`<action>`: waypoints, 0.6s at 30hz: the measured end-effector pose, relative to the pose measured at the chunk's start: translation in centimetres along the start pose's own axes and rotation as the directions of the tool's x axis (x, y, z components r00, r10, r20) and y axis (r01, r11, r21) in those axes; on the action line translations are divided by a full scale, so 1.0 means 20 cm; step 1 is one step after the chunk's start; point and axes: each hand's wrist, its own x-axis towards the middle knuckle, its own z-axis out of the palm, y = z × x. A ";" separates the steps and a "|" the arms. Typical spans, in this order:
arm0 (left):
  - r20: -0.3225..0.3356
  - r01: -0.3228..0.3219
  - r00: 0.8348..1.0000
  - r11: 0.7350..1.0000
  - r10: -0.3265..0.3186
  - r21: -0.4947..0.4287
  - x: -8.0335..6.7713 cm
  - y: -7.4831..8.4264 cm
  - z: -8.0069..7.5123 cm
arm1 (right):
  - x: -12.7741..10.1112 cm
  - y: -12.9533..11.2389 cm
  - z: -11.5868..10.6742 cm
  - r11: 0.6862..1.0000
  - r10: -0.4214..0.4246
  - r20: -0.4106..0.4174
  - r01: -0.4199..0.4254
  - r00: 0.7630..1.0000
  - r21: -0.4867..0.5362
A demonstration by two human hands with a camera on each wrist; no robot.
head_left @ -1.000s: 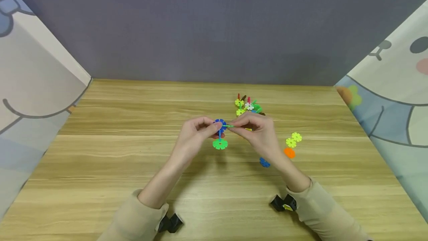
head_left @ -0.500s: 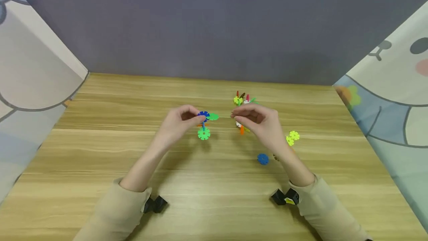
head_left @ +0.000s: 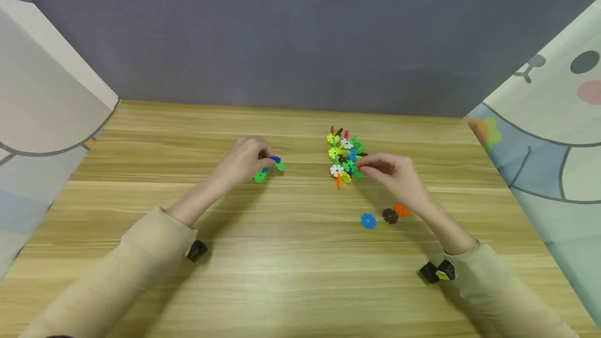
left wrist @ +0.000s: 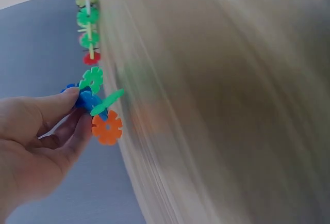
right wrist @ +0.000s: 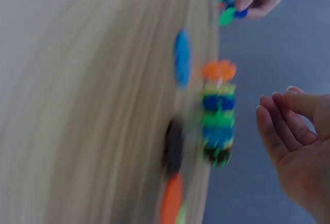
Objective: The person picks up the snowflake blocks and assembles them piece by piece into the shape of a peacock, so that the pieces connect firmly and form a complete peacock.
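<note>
The left hand [head_left: 246, 160] pinches a small cluster of interlocked plastic snowflake discs [left wrist: 95, 105], blue, green and orange notched rounds slotted into each other at angles, held low over the left-centre of the pale wooden bench [head_left: 281, 275]. In the head view most of this cluster is hidden behind the fingers, with only a green and a blue edge showing. The right hand [head_left: 394, 173], fingers relaxed and gripping nothing, reaches just beside a taller, many-coloured assembly of the same discs [head_left: 345, 156] standing mid-bench. A loose blue disc [head_left: 368, 220], a dark brown disc [head_left: 389, 216] and an orange disc [head_left: 401, 209] lie flat near the right wrist. Both wrist views are heavily blurred.
</note>
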 end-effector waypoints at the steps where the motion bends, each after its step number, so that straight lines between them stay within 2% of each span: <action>1: 0.008 -0.004 1.000 1.000 0.004 0.011 0.01 0.00 0.00 | -0.01 0.02 -0.03 0.999 0.003 0.004 -0.003 1.000 -0.032; 7: 0.027 -0.016 1.000 0.999 0.015 0.052 0.04 -0.03 0.00 | -0.09 0.16 -0.20 0.982 0.018 0.025 -0.013 1.000 -0.189; 13: 0.021 -0.033 0.999 0.997 0.032 0.063 0.05 -0.03 0.00 | -0.15 0.29 -0.35 0.943 0.012 0.036 0.001 0.999 -0.332; 16: -0.004 -0.057 0.998 0.997 0.057 0.051 0.05 0.02 0.01 | -0.17 0.34 -0.40 0.932 0.025 0.054 -0.004 0.998 -0.362; 18: -0.026 -0.096 0.995 0.994 0.097 0.047 0.06 0.08 0.02 | -0.19 0.36 -0.43 0.928 0.028 0.071 0.000 0.997 -0.373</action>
